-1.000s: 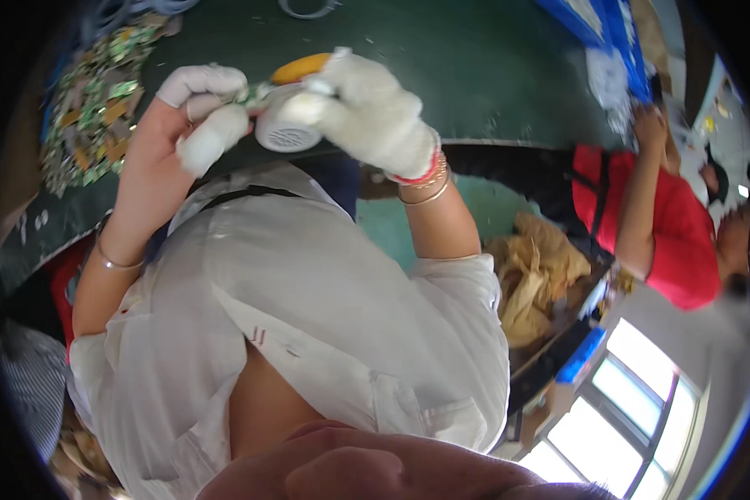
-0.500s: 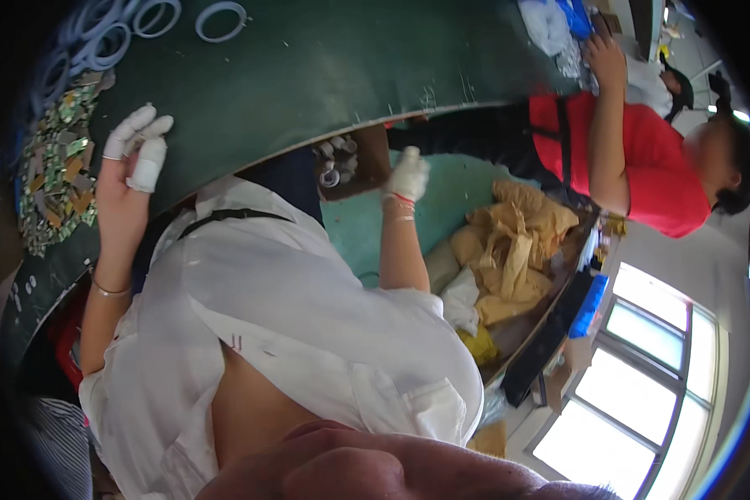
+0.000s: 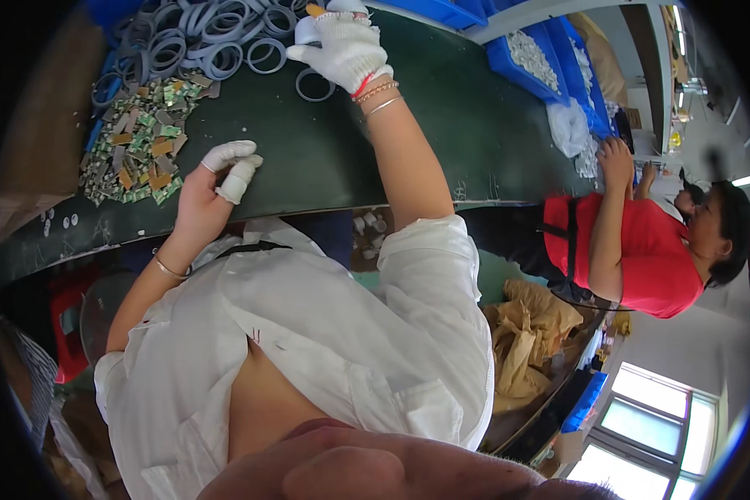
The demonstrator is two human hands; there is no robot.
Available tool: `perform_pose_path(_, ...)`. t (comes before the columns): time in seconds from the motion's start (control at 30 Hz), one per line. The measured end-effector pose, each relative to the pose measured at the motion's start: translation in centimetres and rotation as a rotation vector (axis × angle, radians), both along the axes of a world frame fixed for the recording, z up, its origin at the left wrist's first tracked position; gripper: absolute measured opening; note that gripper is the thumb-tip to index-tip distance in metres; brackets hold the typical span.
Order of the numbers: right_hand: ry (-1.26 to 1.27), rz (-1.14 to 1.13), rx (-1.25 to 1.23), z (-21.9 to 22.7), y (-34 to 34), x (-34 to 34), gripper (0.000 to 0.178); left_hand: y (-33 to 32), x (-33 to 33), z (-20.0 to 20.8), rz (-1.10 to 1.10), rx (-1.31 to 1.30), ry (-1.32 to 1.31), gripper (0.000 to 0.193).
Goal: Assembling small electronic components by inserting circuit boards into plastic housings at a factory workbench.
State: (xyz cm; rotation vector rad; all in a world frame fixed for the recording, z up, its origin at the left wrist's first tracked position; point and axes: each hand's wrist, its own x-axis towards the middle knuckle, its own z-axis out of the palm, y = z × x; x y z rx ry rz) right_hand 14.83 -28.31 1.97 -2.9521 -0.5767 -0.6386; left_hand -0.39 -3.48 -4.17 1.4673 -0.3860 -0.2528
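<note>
My right hand (image 3: 342,50), in a white knitted glove with a red cuff edge, is stretched over the far part of the table. Its thumb stands apart from the fingers, which are partly cut off by the top edge. Close beside it are a pile of grey-blue plastic rings (image 3: 167,52) and a single ring (image 3: 315,86). My left hand (image 3: 225,175) has white covers on thumb and finger. Their tips come together in a pinch above the near part of the table; anything between them is too small to make out. A heap of small green, grey and tan pieces (image 3: 133,142) lies left of it.
The dark green table (image 3: 408,125) spans the view. Blue bins (image 3: 508,71) with small white parts stand at the far right, near a white bag (image 3: 567,129). A person in red (image 3: 642,250) works at the right. Brown crumpled paper (image 3: 529,333) lies below the table.
My right hand has moved from beside the table edge up to the far side by the rings. My left hand appears further right and lower as the view shifted; more rings and the bins now show.
</note>
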Motion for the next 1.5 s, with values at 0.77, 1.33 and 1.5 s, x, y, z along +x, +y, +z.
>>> perform_pose_path(0.77,0.027,-0.076,0.234,-2.9,1.6,-9.2,0.021,3.8,2.5,3.0,0.054,-0.417,0.490,0.048)
perform_pose_path(1.33,0.244,0.503,0.629,0.4,2.3,-15.5,0.031,3.6,0.5,8.0,-0.269,0.710,-0.450,0.055)
perform_pose_path(1.5,0.228,0.435,0.598,2.0,3.3,-14.9,0.032,4.3,1.5,7.2,-0.335,0.702,-0.329,0.056)
